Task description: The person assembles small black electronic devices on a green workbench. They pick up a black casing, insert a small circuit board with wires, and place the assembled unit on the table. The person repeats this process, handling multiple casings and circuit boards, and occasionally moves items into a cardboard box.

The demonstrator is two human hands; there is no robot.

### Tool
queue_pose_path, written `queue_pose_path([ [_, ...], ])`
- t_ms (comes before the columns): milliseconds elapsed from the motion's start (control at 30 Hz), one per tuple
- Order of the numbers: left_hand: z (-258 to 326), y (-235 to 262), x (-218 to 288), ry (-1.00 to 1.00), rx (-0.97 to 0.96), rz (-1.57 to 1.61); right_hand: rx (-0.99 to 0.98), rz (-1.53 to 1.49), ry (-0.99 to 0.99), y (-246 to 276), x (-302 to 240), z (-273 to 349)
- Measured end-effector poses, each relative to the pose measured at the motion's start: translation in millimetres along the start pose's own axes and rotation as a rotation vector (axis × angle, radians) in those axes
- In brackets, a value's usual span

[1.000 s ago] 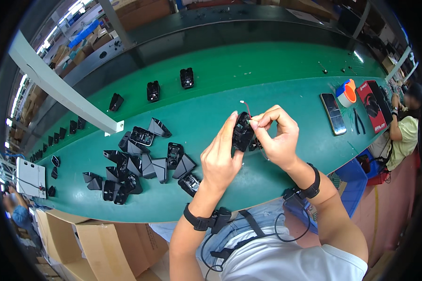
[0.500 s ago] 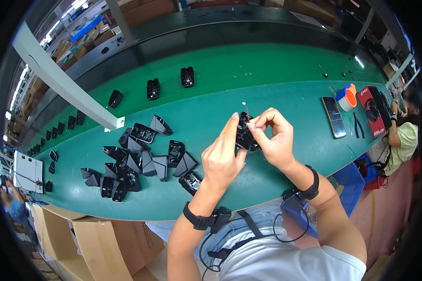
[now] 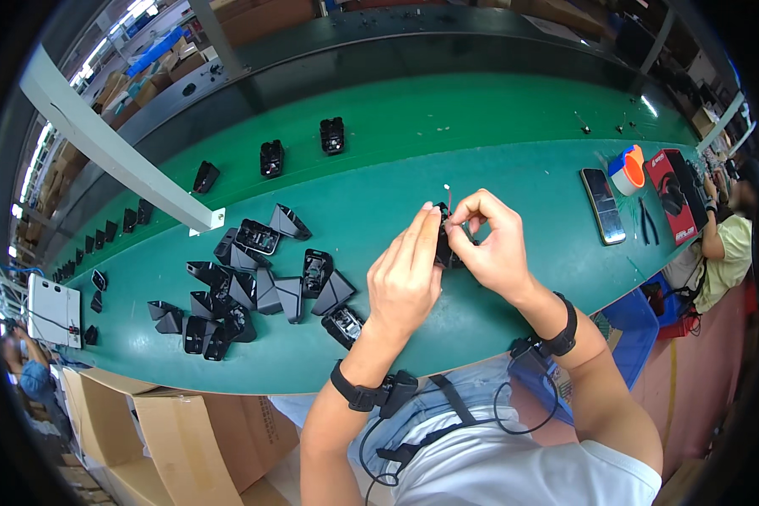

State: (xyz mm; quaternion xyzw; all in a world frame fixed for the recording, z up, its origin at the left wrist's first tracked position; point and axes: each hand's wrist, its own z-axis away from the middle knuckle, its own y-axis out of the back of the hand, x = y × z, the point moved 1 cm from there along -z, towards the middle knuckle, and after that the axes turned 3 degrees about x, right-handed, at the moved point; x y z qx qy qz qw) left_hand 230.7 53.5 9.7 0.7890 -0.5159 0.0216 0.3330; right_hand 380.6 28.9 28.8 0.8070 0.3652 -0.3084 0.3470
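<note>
A black plastic housing sits between my hands over the green bench, mostly covered by my fingers. My left hand holds it from the left, its long fingers straight and pressed together along the housing. From the right, my right hand pinches with thumb and forefinger at the base of a thin red wire. The wire stands up from the far end of the housing and carries a small white connector. My fingers hide the inside of the housing and the exact pinch point.
Several black housings lie heaped left of my hands. More black units stand in a row on the green belt beyond. At right are a phone, an orange-and-blue tape roll, pliers and a red box. A grey post rises at left.
My left fingers have closed in over the housing and cover more of it. My right hand stays pinched beside the red wire. The units on the belt have shifted slightly left.
</note>
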Motion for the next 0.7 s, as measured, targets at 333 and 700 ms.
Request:
queue_pose_path([
  [333, -4, 2, -5, 0.112, 0.006, 0.231, -0.011, -0.034, -0.065, 1, 2, -3],
  [700, -10, 6, -6, 0.232, -0.061, 0.553, -0.314, -0.537, -0.338, 8, 21, -6],
])
